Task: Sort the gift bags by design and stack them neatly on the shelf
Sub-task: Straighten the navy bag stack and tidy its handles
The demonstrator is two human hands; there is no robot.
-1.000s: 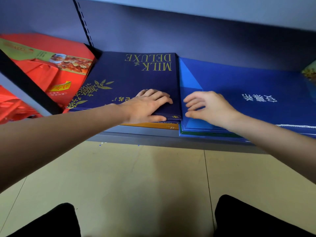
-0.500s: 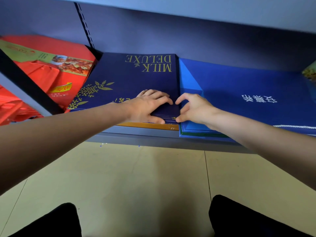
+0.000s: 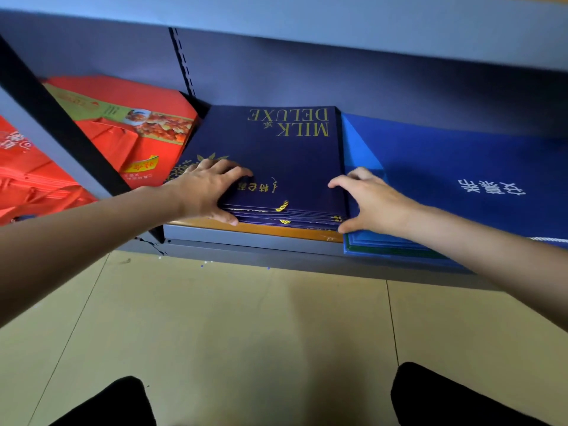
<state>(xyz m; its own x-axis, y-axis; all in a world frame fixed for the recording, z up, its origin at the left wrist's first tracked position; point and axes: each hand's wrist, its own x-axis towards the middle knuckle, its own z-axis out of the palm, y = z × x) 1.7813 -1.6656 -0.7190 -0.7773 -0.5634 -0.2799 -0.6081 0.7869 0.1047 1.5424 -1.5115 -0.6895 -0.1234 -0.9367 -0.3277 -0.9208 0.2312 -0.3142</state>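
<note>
A stack of flat navy gift bags point(image 3: 276, 155) printed "MILK DELUXE" in gold lies on the grey shelf point(image 3: 246, 245), on top of an orange bag point(image 3: 270, 231). My left hand point(image 3: 206, 192) grips the stack's near left corner, fingers on top and thumb against the front edge. At the near right corner my right hand point(image 3: 372, 201) holds the stack the same way, thumb low on the front edge. A stack of bright blue bags point(image 3: 461, 155) with white characters lies directly to the right, touching the navy stack.
Red gift bags point(image 3: 123, 124) with a food picture lie on the shelf to the left, behind a black diagonal brace point(image 3: 61, 127). More red bags point(image 3: 24, 179) sit at the far left. An upper shelf overhangs. Beige tiled floor point(image 3: 246, 333) and my dark knees point(image 3: 116, 404) are below.
My left hand slid from the navy stack's near right part to its near left corner. My right hand left the blue stack and took the navy stack's near right corner.
</note>
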